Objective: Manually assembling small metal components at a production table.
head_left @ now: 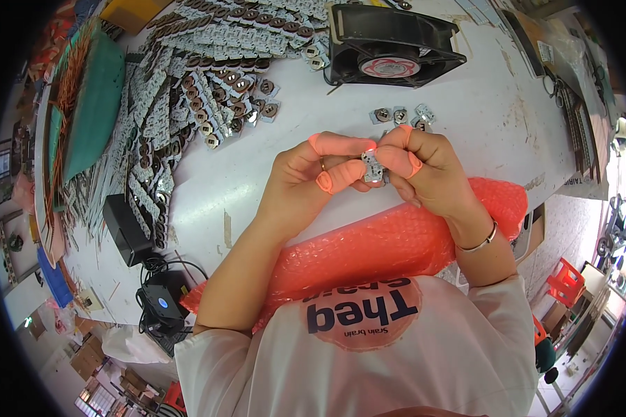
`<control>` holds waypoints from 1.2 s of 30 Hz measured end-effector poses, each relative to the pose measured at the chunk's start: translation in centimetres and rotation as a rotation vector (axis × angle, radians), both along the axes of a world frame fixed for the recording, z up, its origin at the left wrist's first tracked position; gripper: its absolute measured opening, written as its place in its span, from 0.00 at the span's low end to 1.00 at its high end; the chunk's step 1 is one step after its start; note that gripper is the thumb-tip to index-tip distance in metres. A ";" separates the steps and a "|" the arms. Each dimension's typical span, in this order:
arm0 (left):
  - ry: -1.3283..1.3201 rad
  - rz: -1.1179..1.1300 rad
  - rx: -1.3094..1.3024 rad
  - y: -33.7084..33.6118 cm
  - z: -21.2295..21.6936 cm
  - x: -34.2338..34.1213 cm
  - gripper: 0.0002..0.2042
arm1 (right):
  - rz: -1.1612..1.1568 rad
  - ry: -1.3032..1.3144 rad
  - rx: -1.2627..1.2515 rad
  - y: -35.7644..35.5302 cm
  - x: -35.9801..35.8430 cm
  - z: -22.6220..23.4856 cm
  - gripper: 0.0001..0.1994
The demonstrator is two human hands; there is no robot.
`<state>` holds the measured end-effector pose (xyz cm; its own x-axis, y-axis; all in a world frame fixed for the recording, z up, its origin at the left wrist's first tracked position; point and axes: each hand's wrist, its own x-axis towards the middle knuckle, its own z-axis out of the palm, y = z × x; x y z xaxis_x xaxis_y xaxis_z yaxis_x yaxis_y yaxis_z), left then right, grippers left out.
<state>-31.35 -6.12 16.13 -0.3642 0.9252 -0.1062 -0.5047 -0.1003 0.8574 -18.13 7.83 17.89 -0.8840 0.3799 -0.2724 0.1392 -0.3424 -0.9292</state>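
Above the white desk (466, 139), just over the roll of pink bubble wrap (368, 243) that lies along its near edge, I hold a small silver-grey circuit piece with a dark round coil (373, 167) between both hands. My left hand (306, 184) pinches its left edge with thumb and forefinger, both capped in orange rubber finger cots; my right hand (428, 174) closes on its right edge the same way. Neither hand has a spare finger open wide. I judge the piece light and stiff, thin enough to snap along a scored line, with sharp little corners, so the flat edges are the place to grip, away from the coil. Beyond my knuckles a few loose pieces of the same kind (400, 115) lie on the desk. Farther left, strips of unbroken boards (209, 90) fan out in heaps, and a black square fan (389, 45) sits at the far side.
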 end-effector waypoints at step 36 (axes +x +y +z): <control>1.833 0.561 -0.616 -3.0 1.1 -5.1 0.25 | 0.076 0.216 1.494 -1.7 -1.4 -2.7 0.08</control>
